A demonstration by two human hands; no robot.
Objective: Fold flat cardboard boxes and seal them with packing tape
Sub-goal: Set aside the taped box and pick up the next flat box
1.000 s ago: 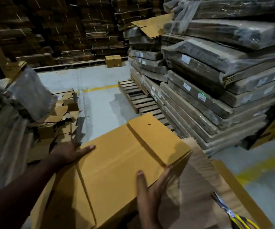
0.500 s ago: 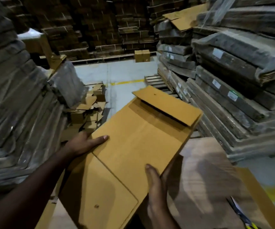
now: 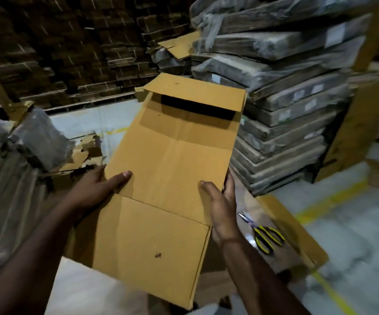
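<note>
A tan cardboard box [image 3: 172, 169] fills the middle of the head view, held up in front of me with its long side pointing away. Its far top flap is bent forward over a dark opening, and its near flap lies flat toward me. My left hand [image 3: 95, 187] grips the box's left edge, thumb on the top face. My right hand [image 3: 221, 205] grips the right edge, thumb on top and fingers wrapped around the side. No packing tape shows in the view.
Yellow-handled scissors [image 3: 263, 234] lie on a flat cardboard sheet [image 3: 297, 242] to the right. Plastic-wrapped bundles of flat cardboard [image 3: 286, 110] are stacked at right and also at left [image 3: 6, 178]. Cardboard scraps [image 3: 79, 155] litter the grey floor [image 3: 354, 258] with its yellow lines.
The box has swung round from slanting right to pointing almost straight away. Its far flap has lifted and bent forward, showing a dark opening. Both hands keep their hold on the edges.
</note>
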